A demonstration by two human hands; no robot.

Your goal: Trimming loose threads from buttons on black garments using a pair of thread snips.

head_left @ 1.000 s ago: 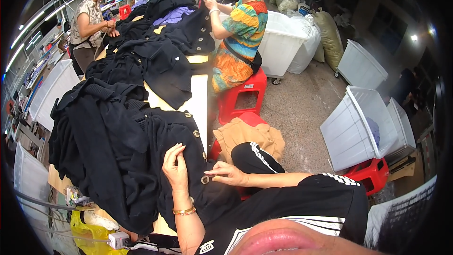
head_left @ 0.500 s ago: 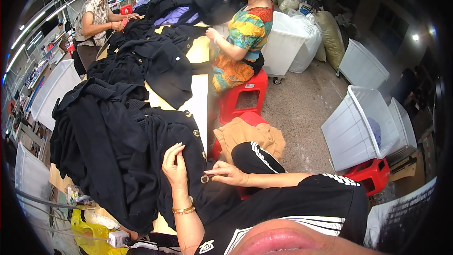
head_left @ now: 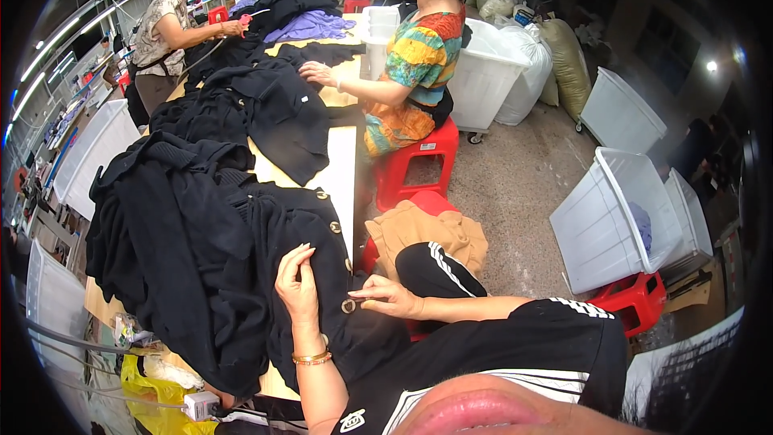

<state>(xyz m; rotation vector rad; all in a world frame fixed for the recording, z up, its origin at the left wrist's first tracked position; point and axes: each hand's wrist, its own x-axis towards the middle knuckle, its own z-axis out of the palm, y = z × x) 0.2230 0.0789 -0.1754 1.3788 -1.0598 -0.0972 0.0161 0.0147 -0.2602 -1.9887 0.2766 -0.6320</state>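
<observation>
A black knitted cardigan (head_left: 310, 229) with large brown-and-cream buttons lies over the table edge and my lap. My left hand (head_left: 298, 286) is raised above the cloth, its thumb and fingertips drawn together in a pinch. Whatever they hold, perhaps too thin to see, cannot be made out. Just right of it, my right hand (head_left: 388, 298) is closed, thumb against index finger, beside one button (head_left: 349, 306) near the cardigan's edge. A small dark thing shows at its fingertips, too small to name.
More black garments (head_left: 282, 121) cover the wooden table (head_left: 342, 161) ahead. A co-worker in a colourful shirt (head_left: 427, 48) sits at its right side; another with red-handled scissors (head_left: 245, 22) stands left. A red stool with tan cloth (head_left: 427, 234) and white bins (head_left: 604, 225) are at right.
My hands look unmoved. The seated co-worker's raised black garment is gone from view, and that person's hand now reaches left over the table. The standing co-worker's scissors have risen.
</observation>
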